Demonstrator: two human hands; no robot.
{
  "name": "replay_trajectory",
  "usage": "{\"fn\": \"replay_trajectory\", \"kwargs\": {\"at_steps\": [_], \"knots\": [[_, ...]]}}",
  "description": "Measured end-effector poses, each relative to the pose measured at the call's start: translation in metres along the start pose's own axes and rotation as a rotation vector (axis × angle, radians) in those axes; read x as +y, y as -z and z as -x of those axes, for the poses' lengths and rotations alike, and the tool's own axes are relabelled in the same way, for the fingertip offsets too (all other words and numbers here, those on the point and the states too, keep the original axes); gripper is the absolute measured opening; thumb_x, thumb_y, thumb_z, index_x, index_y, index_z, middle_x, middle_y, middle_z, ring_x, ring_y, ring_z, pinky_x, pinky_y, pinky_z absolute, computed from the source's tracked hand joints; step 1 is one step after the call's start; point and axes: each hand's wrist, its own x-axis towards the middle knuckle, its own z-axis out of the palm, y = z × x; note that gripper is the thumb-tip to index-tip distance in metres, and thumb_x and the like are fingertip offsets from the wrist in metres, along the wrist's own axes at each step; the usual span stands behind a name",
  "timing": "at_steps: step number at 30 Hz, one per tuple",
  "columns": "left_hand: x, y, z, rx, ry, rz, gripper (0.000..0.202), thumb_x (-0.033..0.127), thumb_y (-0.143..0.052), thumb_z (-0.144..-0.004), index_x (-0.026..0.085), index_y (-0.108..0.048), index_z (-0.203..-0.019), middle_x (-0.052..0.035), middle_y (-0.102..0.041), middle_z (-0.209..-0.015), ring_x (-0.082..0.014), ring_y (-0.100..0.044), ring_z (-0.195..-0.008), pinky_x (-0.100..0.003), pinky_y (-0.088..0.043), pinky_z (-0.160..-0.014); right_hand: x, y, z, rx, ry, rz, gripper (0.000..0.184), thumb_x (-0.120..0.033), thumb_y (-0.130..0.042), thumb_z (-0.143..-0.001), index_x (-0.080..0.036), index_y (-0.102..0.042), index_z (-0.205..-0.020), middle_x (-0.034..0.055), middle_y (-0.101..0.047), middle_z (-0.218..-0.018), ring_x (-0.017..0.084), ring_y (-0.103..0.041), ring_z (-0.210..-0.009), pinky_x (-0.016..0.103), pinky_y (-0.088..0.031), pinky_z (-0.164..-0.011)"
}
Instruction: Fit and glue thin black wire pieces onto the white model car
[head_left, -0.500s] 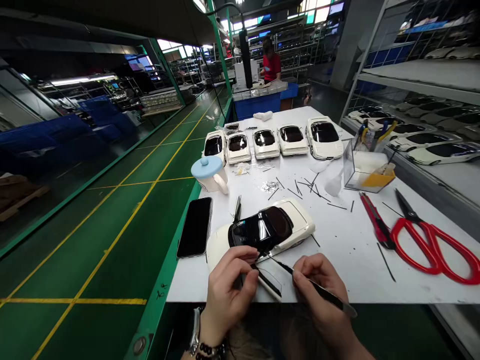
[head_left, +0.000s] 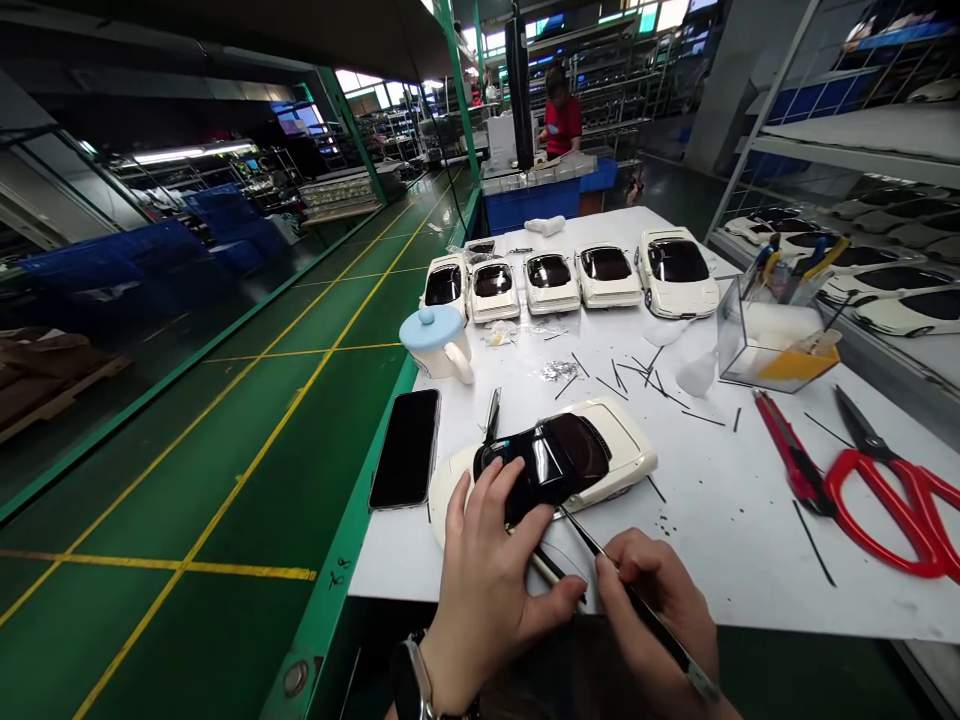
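Note:
A cream model car (head_left: 626,445) with a dark windscreen and roof lies lengthwise before me, its near door (head_left: 551,568) swung out and its far door (head_left: 493,412) also standing open. My left hand (head_left: 491,575) rests on the car with fingers stretched out over the bonnet and windscreen; its thumb reaches over the end of the near door. Pinched in my right hand (head_left: 660,600) are black tweezers (head_left: 585,535), whose tips touch the door opening. Whether the tips hold anything is too small to tell.
Several cream model cars (head_left: 551,283) line the back of the table. A lidded mug (head_left: 437,345) and a phone (head_left: 405,450) stand left. Black strips (head_left: 619,375), a red cutter (head_left: 791,450), red-handled scissors (head_left: 892,500) and a clear tool box (head_left: 780,340) lie right. Beyond, a person (head_left: 562,120) works.
My left hand has moved from beside the near door onto the car, its fingers spreading out. The tweezers stay in my right hand at the door opening. The view has shifted slightly.

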Motion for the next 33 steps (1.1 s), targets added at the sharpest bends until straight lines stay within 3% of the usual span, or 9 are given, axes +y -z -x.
{"fn": "replay_trajectory", "kwargs": {"at_steps": [6,10,12,18,23,25,28,33], "knots": [[0.000,0.002,-0.001,-0.023,0.018,0.017,0.049,0.061,-0.039,-0.088,0.021,-0.062,-0.102,-0.0152,-0.037,-0.140,-0.0374,-0.035,-0.130,-0.067,-0.024,-0.105,0.001,-0.001,0.001,-0.001,-0.035,-0.035,0.024,-0.012,-0.050,-0.087,-0.022,-0.032,-0.074,-0.0028,-0.042,-0.067,0.010,-0.042,-0.058,0.020,-0.036,-0.051],[-0.004,0.000,0.004,0.147,0.054,0.132,0.036,0.049,-0.041,-0.091,0.017,-0.059,-0.093,-0.0165,-0.042,-0.131,-0.0304,-0.046,-0.121,-0.052,-0.043,-0.099,0.001,-0.001,0.001,-0.015,-0.044,-0.056,0.025,-0.011,-0.049,-0.087,-0.022,-0.031,-0.075,-0.0029,-0.039,-0.067,0.010,-0.039,-0.057,0.020,-0.035,-0.051],[-0.007,0.000,0.007,0.175,0.039,0.136,0.028,0.042,-0.045,-0.091,0.017,-0.058,-0.096,-0.0159,-0.043,-0.129,-0.0279,-0.048,-0.119,-0.045,-0.048,-0.095,0.000,-0.001,0.001,-0.027,-0.046,-0.066,0.024,-0.011,-0.049,-0.087,-0.022,-0.031,-0.075,-0.0031,-0.038,-0.067,0.009,-0.038,-0.056,0.021,-0.034,-0.050],[-0.009,0.018,0.003,-0.006,-0.012,0.011,0.021,0.023,-0.050,-0.091,0.019,-0.059,-0.109,-0.0135,-0.048,-0.126,-0.0243,-0.051,-0.116,-0.037,-0.054,-0.089,-0.002,-0.003,-0.001,-0.035,-0.055,-0.128,0.024,-0.010,-0.049,-0.085,-0.022,-0.031,-0.076,-0.0027,-0.036,-0.068,0.010,-0.036,-0.058,0.023,-0.032,-0.051],[0.003,0.037,-0.012,-0.170,-0.080,-0.245,0.024,0.024,-0.047,-0.090,0.021,-0.064,-0.106,-0.0127,-0.049,-0.131,-0.0321,-0.047,-0.120,-0.056,-0.049,-0.093,-0.001,-0.003,0.000,-0.036,-0.050,-0.128,0.024,-0.007,-0.048,-0.084,-0.022,-0.031,-0.075,-0.0032,-0.034,-0.067,0.010,-0.035,-0.058,0.023,-0.031,-0.053],[0.008,0.040,-0.013,-0.189,-0.115,-0.340,0.026,0.026,-0.047,-0.089,0.020,-0.063,-0.108,-0.0134,-0.048,-0.133,-0.0336,-0.047,-0.121,-0.058,-0.048,-0.093,0.000,-0.004,0.000,-0.042,-0.048,-0.133,0.024,-0.008,-0.048,-0.084,-0.022,-0.030,-0.076,-0.0029,-0.034,-0.067,0.011,-0.035,-0.059,0.023,-0.032,-0.053],[0.011,0.041,-0.008,-0.186,-0.112,-0.379,0.027,0.029,-0.048,-0.087,0.018,-0.062,-0.109,-0.0147,-0.049,-0.134,-0.0323,-0.051,-0.117,-0.051,-0.053,-0.089,0.000,-0.004,0.000,-0.050,-0.040,-0.134,0.024,-0.008,-0.046,-0.085,-0.022,-0.029,-0.075,-0.0027,-0.034,-0.068,0.011,-0.035,-0.060,0.024,-0.032,-0.054],[0.004,0.045,0.007,-0.138,0.017,-0.232,0.023,0.028,-0.046,-0.092,0.019,-0.058,-0.109,-0.0118,-0.055,-0.124,-0.0238,-0.059,-0.106,-0.034,-0.055,-0.081,-0.001,-0.003,-0.002,-0.073,-0.049,-0.115,0.025,-0.009,-0.045,-0.087,-0.021,-0.027,-0.073,-0.0029,-0.032,-0.067,0.010,-0.034,-0.059,0.024,-0.031,-0.053]]}}
